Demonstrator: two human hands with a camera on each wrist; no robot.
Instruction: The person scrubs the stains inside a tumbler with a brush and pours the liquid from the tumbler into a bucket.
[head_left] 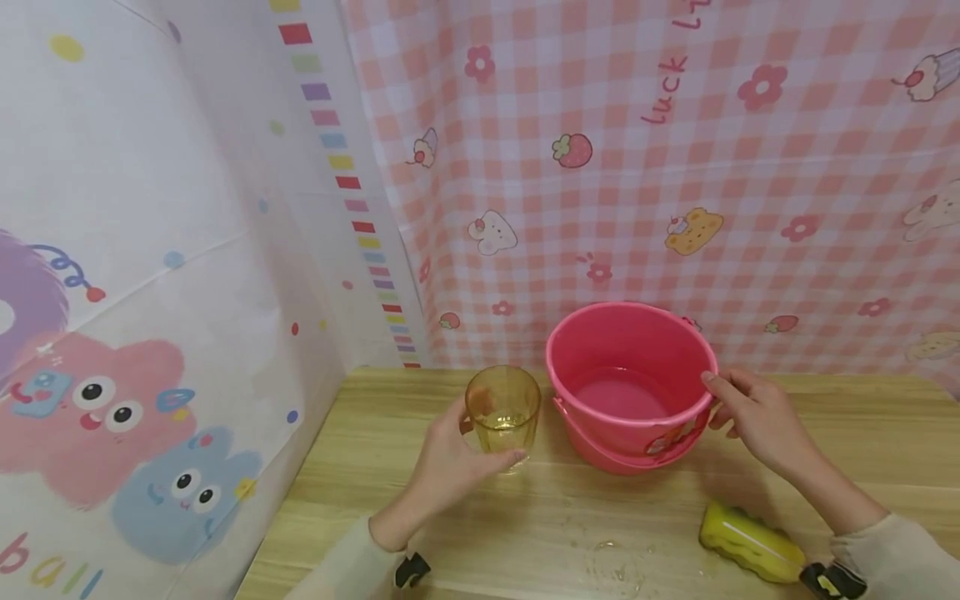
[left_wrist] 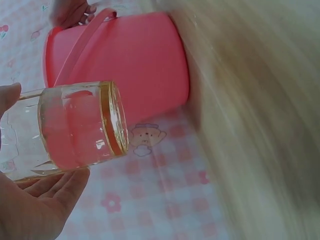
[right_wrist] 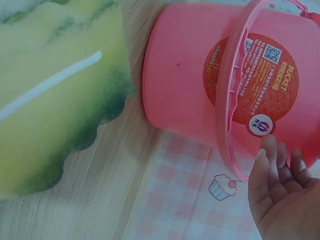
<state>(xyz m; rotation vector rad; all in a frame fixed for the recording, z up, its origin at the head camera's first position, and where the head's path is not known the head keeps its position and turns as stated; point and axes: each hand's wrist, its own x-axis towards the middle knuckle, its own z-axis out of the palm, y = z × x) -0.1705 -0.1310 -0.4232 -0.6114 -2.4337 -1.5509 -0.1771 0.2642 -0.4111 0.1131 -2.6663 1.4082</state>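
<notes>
An amber see-through glass (head_left: 504,408) stands upright in my left hand (head_left: 447,458), with the thumb on its near side and the fingers around the far side. In the left wrist view the glass (left_wrist: 82,130) is raised off the tabletop, beside the pink bucket. That pink bucket (head_left: 600,429) stands on the table with shallow water in it and its handle folded down against the side. My right hand (head_left: 765,417) has a digit at the bucket's right rim. In the right wrist view its fingers (right_wrist: 272,165) are loosely bent outside the bucket, below the red label.
A yellow-green wavy sponge (head_left: 750,542) lies on the wooden table (head_left: 360,467) near my right wrist. Water drops and a wet ring (head_left: 607,546) mark the tabletop in front of the bucket. A pink checked cloth (head_left: 600,192) hangs behind; a printed white sheet (head_left: 247,367) is at left.
</notes>
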